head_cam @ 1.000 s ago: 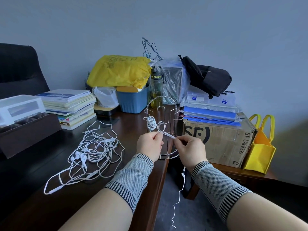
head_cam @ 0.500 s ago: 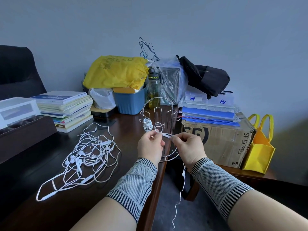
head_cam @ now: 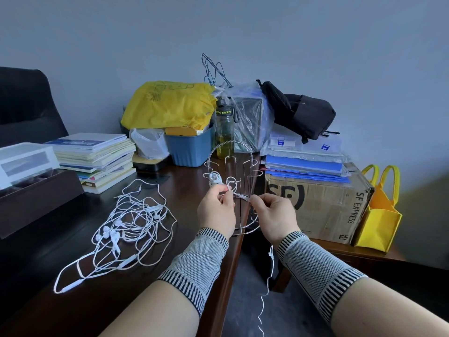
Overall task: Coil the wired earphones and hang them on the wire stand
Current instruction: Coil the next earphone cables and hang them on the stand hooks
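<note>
A silver wire stand (head_cam: 239, 164) stands at the dark desk's right edge, just beyond my hands. One coiled white earphone bundle (head_cam: 215, 179) hangs on its left hook. My left hand (head_cam: 216, 210) pinches a small loop of white earphone cable (head_cam: 232, 184) in front of the stand. My right hand (head_cam: 274, 216) pinches the same cable's inline remote; the cable's tail (head_cam: 267, 283) dangles below it past the desk edge. A tangle of several more white earphones (head_cam: 126, 224) lies on the desk to the left.
Behind the stand are a green bottle (head_cam: 224, 132), a blue bin (head_cam: 192, 148) with a yellow bag, and a stack of books (head_cam: 97, 159). A cardboard box (head_cam: 315, 203) and yellow tote (head_cam: 379, 215) sit on a lower table to the right. A dark tray (head_cam: 36, 198) is far left.
Both hands have stayed at the stand pinching the cable, shifting slightly. The small loop in my left fingers sits a little closer to the stand's hooks.
</note>
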The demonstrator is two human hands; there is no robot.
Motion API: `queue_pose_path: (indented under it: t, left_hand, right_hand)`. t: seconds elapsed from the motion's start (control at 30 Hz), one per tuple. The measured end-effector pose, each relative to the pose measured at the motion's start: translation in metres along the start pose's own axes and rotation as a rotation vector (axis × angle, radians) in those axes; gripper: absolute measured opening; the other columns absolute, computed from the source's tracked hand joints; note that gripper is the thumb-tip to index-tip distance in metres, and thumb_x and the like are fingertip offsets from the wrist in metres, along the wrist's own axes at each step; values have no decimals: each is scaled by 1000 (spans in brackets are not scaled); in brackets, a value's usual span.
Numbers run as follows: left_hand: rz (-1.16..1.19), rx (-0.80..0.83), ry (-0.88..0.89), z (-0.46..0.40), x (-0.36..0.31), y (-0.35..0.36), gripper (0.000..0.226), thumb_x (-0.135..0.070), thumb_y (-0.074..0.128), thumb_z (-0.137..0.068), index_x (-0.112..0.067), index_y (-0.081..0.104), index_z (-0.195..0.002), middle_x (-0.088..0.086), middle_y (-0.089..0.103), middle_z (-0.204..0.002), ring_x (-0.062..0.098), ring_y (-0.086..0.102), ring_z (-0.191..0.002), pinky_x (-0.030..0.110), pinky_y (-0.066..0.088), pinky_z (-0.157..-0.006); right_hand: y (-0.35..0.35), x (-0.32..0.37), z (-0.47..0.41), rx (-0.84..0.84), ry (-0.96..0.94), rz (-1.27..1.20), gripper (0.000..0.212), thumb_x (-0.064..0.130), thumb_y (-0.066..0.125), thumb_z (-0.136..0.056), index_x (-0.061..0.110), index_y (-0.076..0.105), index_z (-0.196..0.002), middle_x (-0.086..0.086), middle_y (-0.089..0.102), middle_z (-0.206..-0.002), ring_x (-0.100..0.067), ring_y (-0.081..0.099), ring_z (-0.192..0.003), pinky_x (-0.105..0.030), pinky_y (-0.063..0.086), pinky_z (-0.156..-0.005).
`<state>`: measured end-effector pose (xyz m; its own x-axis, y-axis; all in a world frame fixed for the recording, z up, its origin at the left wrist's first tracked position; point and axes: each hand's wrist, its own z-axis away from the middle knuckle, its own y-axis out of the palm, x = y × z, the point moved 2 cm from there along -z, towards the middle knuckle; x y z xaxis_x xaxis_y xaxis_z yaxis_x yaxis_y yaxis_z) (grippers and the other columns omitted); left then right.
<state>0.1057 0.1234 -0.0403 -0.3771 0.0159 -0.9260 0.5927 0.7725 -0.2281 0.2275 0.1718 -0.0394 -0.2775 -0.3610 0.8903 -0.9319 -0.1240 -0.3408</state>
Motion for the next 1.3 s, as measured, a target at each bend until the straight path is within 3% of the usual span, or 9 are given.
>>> queue_pose_path:
  t: [0.13,0.3,0.47,0.63,0.77,0.93,1.07,1.17,1.3]
  left_hand:
    - [19,-32,-17,0,1,1,14,-20,56,-94,-23,67,-100,-6,65,-73,-1,56,-60,20,46,-63]
    - [8,-19,-41,0,1,-1,28,-27,55,-94,-25,62,-122,3,70,-92,7,62,-77,22,46,-74]
    - [11,105,-17,-1,0,3,36,-28,53,-95,-23,59,-131,-5,61,-62,0,48,-45,24,43,-58]
    - [21,130,1,-4,1,5,30,-28,56,-95,-19,66,-122,-7,60,-60,-2,48,-41,18,39,-52]
    - [39,241,-6,-3,1,11,34,-27,52,-98,-24,58,-131,-8,59,-54,0,45,-40,21,41,-53]
    - [-5,263,42,-6,1,14,24,-29,50,-99,-17,65,-114,-8,54,-56,0,44,-41,19,38,-52]
    - [-24,187,29,-4,2,10,21,-31,50,-99,-16,64,-105,-7,56,-59,2,47,-46,21,39,-54]
    - [-14,119,2,1,4,5,23,-30,48,-100,-13,63,-96,-7,56,-58,0,49,-47,21,39,-55]
    - [39,34,-27,16,5,-4,22,-27,48,-99,-13,61,-87,-6,55,-58,2,49,-48,25,41,-59]
  right_hand:
    - [-4,-6,-4,13,21,33,29,29,58,-92,19,68,-67,10,45,-38,-3,38,-36,-22,35,-49]
    - [-4,-12,-4,45,5,104,30,29,57,-94,19,64,-67,3,55,-53,-4,42,-42,-14,34,-43]
    - [0,-17,-4,76,7,152,26,29,58,-93,17,66,-71,8,47,-47,-3,38,-38,-15,30,-43]
    - [-1,-21,-3,116,29,170,26,28,59,-92,17,65,-69,8,46,-47,-5,37,-42,-18,31,-46]
    - [-7,-20,-7,108,17,230,28,30,57,-93,18,62,-68,9,47,-49,-4,40,-43,-18,31,-47]
    - [-15,-15,-13,63,-2,299,28,28,58,-92,22,62,-65,9,57,-55,-1,46,-42,-12,34,-46]
    - [-17,-4,-10,84,-113,311,19,29,58,-91,27,65,-73,13,60,-61,-2,52,-54,-16,42,-56]
    - [-14,3,-5,116,-207,350,20,31,60,-90,23,70,-74,12,59,-57,0,53,-51,-8,38,-52]
    - [-8,11,-2,203,-207,288,20,22,62,-90,21,67,-71,11,59,-55,2,53,-46,-10,42,-50]
